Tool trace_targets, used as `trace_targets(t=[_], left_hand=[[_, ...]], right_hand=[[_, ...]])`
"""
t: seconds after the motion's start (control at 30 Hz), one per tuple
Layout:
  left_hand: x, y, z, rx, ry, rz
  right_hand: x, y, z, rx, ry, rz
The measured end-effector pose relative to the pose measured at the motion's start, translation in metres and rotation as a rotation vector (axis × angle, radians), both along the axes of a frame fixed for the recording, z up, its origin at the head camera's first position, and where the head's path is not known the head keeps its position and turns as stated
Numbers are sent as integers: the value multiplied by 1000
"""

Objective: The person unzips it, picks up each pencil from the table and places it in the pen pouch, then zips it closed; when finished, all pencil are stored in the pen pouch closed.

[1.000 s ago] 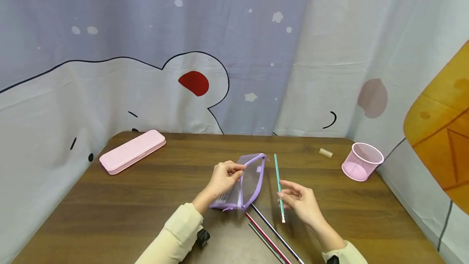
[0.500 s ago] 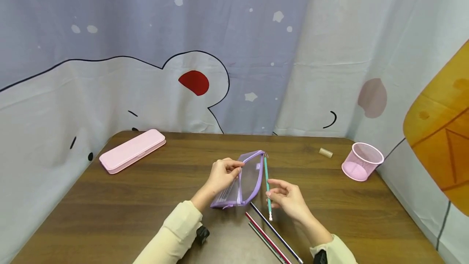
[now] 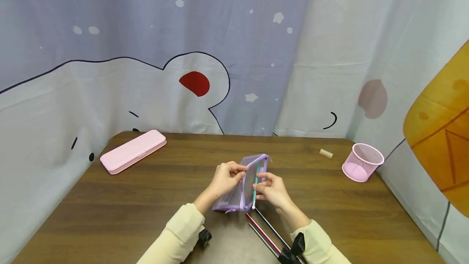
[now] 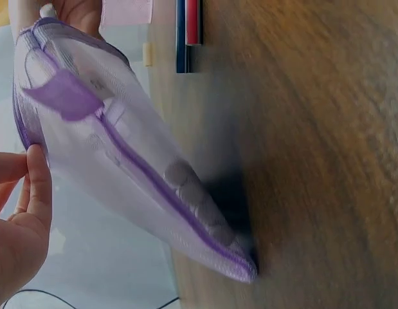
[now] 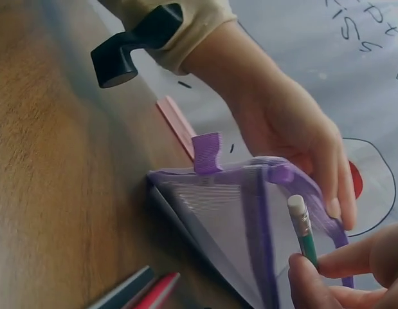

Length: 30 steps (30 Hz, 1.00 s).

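Green pencil (image 3: 255, 192): moved leftward since the earlier frame, from beside the pouch (image 3: 248, 186) to across its open mouth, eraser end toward the person; how far the other end reaches inside is hard to tell.
Right hand (image 3: 271, 190): travelled left with it, pinching the green pencil between thumb and fingers.
Left hand (image 3: 225, 179): in nearly the same place as before, pinching the upper edge of the pouch between thumb and fingers.
Pouch: purple-edged mesh, mouth spread toward the right hand.
Loose pencils (image 3: 262, 232): one red, one dark, one grey-green, lying on the table (image 3: 128, 215) just below the pouch.
Pink case (image 3: 133, 152): far left on the table, closed.
Pink cup (image 3: 360, 164): far right, near a small beige piece (image 3: 326, 153).
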<state>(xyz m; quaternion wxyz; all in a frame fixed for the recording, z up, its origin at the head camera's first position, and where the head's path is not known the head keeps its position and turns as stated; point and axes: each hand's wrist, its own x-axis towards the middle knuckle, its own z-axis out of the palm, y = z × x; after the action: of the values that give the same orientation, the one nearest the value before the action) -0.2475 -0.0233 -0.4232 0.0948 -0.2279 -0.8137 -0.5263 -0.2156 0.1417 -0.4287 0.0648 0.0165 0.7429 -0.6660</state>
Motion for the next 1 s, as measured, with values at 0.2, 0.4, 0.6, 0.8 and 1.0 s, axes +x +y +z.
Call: trace_targets(t=[0.2,0.4,0.6,0.8,1.0], left_hand=[[3,1,-2,-15,32,-35],[6,1,2,11,-1,-29],[3,-2,0,29,-19,-8],[3,-5,3,70,-23,-5],[0,-7,4,93,-47,1]], right_hand=[[-4,-12,-7,65,32,-27],[-2,-15,-8,139,95,-45],[10,-2,-1,181,182,-32],[30,29,7,427,273,117],[59,62,4,797,392,424]])
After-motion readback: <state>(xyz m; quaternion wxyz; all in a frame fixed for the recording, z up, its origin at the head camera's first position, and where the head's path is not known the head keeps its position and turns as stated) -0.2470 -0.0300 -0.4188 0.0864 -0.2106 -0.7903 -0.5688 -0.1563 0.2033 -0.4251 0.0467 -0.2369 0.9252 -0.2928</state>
